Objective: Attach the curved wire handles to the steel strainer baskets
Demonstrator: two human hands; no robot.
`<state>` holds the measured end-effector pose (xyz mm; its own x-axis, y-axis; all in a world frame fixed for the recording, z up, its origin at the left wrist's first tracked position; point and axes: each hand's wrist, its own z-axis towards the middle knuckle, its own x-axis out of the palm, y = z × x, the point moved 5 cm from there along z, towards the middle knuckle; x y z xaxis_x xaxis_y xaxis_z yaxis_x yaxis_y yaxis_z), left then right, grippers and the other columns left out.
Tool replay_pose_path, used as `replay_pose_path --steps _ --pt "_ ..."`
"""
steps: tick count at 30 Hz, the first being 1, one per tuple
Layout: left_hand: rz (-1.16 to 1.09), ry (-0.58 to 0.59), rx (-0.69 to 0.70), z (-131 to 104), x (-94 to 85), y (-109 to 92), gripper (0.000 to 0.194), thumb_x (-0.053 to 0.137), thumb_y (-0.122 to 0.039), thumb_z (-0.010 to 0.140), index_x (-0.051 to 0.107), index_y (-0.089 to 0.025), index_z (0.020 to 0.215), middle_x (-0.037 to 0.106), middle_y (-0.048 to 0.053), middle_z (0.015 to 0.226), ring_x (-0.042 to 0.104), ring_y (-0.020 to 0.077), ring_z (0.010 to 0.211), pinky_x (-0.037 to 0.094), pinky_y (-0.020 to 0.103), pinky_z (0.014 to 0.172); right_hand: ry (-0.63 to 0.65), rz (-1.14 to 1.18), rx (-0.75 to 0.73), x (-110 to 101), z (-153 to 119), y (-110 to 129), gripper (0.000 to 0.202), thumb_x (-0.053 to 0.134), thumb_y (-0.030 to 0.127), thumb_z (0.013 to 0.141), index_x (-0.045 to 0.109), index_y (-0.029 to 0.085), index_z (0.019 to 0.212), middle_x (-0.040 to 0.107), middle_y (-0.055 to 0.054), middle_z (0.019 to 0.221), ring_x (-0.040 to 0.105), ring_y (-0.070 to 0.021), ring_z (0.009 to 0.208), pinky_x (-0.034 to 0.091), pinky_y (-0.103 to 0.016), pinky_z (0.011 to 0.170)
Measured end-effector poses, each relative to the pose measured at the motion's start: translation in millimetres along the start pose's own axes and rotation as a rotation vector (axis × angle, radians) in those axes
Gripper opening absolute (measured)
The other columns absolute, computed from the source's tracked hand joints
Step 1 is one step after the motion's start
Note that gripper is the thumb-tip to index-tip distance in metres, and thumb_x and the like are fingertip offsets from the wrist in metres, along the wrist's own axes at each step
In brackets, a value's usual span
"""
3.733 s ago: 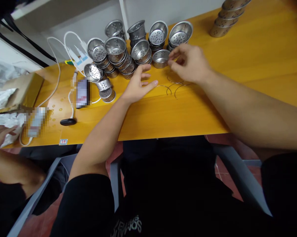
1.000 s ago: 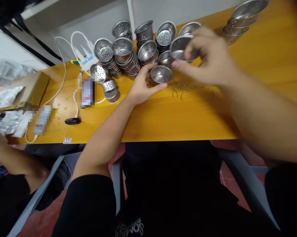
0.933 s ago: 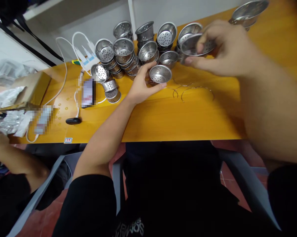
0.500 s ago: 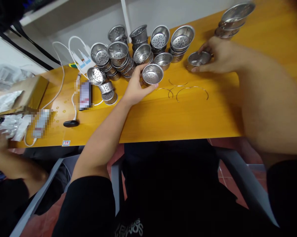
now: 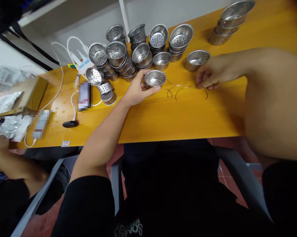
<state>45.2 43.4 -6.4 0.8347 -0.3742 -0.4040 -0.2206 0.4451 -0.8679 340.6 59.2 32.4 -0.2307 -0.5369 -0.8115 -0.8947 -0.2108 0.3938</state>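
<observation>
My left hand (image 5: 138,87) grips a small perforated metal cup (image 5: 155,79) by its side, thumb and fingers around it, open top facing up. Beside the cups my right hand (image 5: 209,75) reaches down to the table with fingers pinched together at a thin curved wire (image 5: 179,90); the fingertips partly cover it. More thin curved wires (image 5: 171,89) lie between the hands. Just behind my right hand a single metal cup (image 5: 197,60) stands on the table, apart from the fingers. Another cup (image 5: 161,60) stands behind the held one.
Several stacks of perforated cups (image 5: 117,52) stand at the back; a further stack (image 5: 227,24) is at back right. On the left are a phone (image 5: 84,95), white cables, a power strip (image 5: 85,64) and a cardboard box (image 5: 32,92). Another person's arm (image 5: 15,164) is at far left.
My right hand has let go of the right-hand cup and moved down toward the viewer to the wires. The cup in my left hand has tilted and shifted slightly right.
</observation>
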Motion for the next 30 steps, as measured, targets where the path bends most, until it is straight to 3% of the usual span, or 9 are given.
replay_pose_path --steps 3,8,12,15,18,20,24,30 --pt "0.006 0.051 0.021 -1.9 5.6 -8.4 0.089 0.081 -0.08 0.077 0.046 -0.022 0.136 0.066 0.013 0.142 0.076 0.0252 0.126 0.062 0.046 0.114 0.102 0.012 0.099 11.5 2.5 15.8 0.009 0.067 0.008 0.103 0.072 0.012 0.096 0.073 -0.007 0.083 0.07 -0.0174 0.071 0.052 -0.029 0.071" --pt "0.003 0.121 0.02 -3.0 9.7 -14.2 0.088 0.082 -0.074 0.078 0.047 -0.018 0.135 0.068 0.018 0.143 0.077 0.0273 0.126 0.064 0.046 0.113 -0.061 -0.046 -0.077 10.3 4.7 42.1 0.008 0.067 0.011 0.101 0.072 0.016 0.097 0.074 -0.004 0.082 0.069 -0.0175 0.07 0.05 -0.031 0.067" --pt "0.036 0.119 0.074 -1.3 9.1 -8.4 0.081 0.078 -0.072 0.084 0.048 -0.019 0.138 0.069 0.018 0.144 0.076 0.0266 0.129 0.063 0.045 0.113 -0.127 0.035 -0.205 7.5 1.2 49.3 0.015 0.07 0.008 0.093 0.071 0.017 0.105 0.076 -0.006 0.095 0.07 -0.0192 0.078 0.054 -0.033 0.073" --pt "0.023 0.087 0.073 0.6 7.7 -2.5 0.083 0.079 -0.074 0.082 0.048 -0.021 0.138 0.071 0.014 0.142 0.078 0.0243 0.127 0.065 0.041 0.11 -0.139 0.063 -0.29 7.3 -1.3 48.6 0.043 0.082 0.029 0.093 0.067 0.018 0.131 0.074 -0.011 0.111 0.07 -0.0233 0.088 0.057 -0.037 0.079" --pt "0.005 0.054 0.058 2.1 5.5 -0.4 0.088 0.08 -0.078 0.079 0.048 -0.023 0.139 0.071 0.012 0.143 0.077 0.0244 0.128 0.064 0.043 0.111 -0.153 -0.111 -0.335 12.5 2.0 48.6 0.076 0.089 0.056 0.087 0.061 0.018 0.147 0.068 -0.014 0.118 0.066 -0.0266 0.092 0.056 -0.041 0.082" --pt "0.02 0.033 0.065 2.6 3.4 -1.3 0.087 0.079 -0.078 0.08 0.047 -0.024 0.14 0.07 0.012 0.144 0.077 0.0249 0.13 0.062 0.046 0.115 -0.18 -0.21 -0.401 16.7 6.0 52.4 0.066 0.086 0.057 0.091 0.065 0.018 0.14 0.066 -0.015 0.118 0.063 -0.0282 0.097 0.053 -0.043 0.089" --pt "0.041 0.003 0.068 2.7 -0.6 -2.3 0.087 0.078 -0.077 0.081 0.045 -0.024 0.141 0.069 0.013 0.145 0.076 0.0255 0.131 0.06 0.048 0.118 -0.186 -0.171 -0.458 22.8 13.7 57.3 0.031 0.078 0.041 0.098 0.072 0.019 0.12 0.07 -0.012 0.11 0.063 -0.0266 0.094 0.05 -0.043 0.089" --pt "0.003 0.012 0.024 2.4 -1.6 0.2 0.093 0.079 -0.082 0.077 0.042 -0.024 0.14 0.067 0.015 0.148 0.073 0.027 0.136 0.06 0.047 0.118 -0.182 -0.108 -0.424 24.9 14.8 58.3 0.02 0.083 0.037 0.089 0.077 0.024 0.103 0.075 -0.008 0.094 0.065 -0.029 0.085 0.05 -0.042 0.081"
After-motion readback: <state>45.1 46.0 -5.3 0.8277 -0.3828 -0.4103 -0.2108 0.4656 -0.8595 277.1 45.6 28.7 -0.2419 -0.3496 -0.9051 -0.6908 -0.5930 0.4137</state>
